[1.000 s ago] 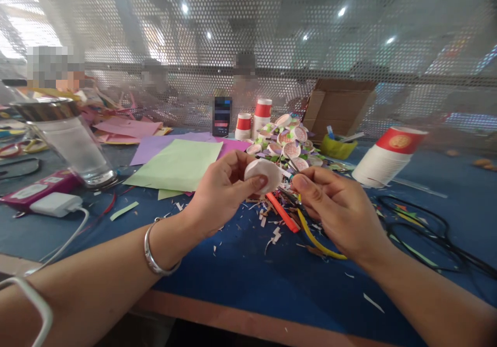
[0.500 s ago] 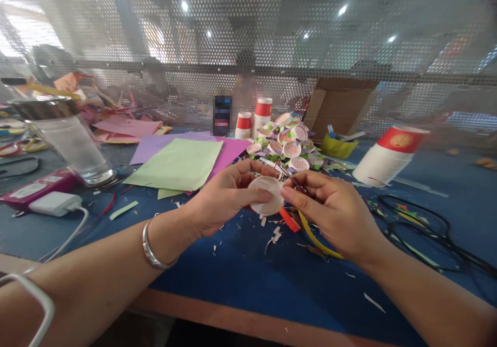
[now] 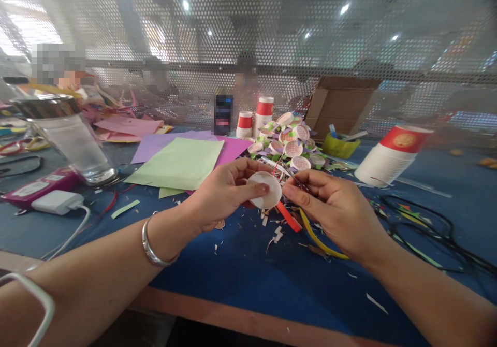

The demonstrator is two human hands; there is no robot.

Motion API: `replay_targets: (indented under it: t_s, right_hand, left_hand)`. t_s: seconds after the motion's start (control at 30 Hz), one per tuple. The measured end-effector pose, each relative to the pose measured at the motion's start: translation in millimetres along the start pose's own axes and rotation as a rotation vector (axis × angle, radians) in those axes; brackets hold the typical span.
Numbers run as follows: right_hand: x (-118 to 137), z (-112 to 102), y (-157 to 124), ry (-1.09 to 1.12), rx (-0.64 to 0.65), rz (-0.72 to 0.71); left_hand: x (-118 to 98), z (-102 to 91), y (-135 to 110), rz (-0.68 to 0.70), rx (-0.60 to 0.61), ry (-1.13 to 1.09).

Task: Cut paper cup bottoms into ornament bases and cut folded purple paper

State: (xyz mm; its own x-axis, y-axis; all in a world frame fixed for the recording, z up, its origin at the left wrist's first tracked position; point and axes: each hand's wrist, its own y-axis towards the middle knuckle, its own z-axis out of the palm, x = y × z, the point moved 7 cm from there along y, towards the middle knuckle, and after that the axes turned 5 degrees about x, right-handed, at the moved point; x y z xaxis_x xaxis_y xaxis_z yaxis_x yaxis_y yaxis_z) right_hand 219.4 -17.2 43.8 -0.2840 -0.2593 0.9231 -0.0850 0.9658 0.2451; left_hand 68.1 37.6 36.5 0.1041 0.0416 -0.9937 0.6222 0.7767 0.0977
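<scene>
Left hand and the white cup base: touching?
Touching. The head view shows it: the left hand's thumb lies flat across the face of the white cup base.

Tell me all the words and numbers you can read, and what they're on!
None can be read for sure:
Leaning cup stack: gold round mark, too blurred.
Phone: screen blurred out.
Purple box: pale patches, no clear letters.
Heaped discs: reddish marks, too small.
White disc in the left hand: no writing shows.
</scene>
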Motion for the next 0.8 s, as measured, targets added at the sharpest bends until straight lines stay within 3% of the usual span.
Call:
replay_targets:
  t_s: [0.17, 0.33, 0.53, 0.8]
  right_hand:
    - [-1, 2, 0, 0.008, 0.028, 0.000]
    - [-3, 0, -2, -0.060, 0.020, -0.003]
    - [1, -4, -1, -0.210, -0.017, -0.041]
    - [4, -9, -3, -0.270, -0.106, -0.046]
  left_hand:
    - [-3, 4.2, -2, 0.045, 0.044, 0.023]
    - [-4, 9.1, -5, 0.006, 0.098, 0.002]
    - [0, 16.3, -7, -0.100, 0.181, -0.186]
    - [4, 19.4, -4, -0.131, 0.241, -0.388]
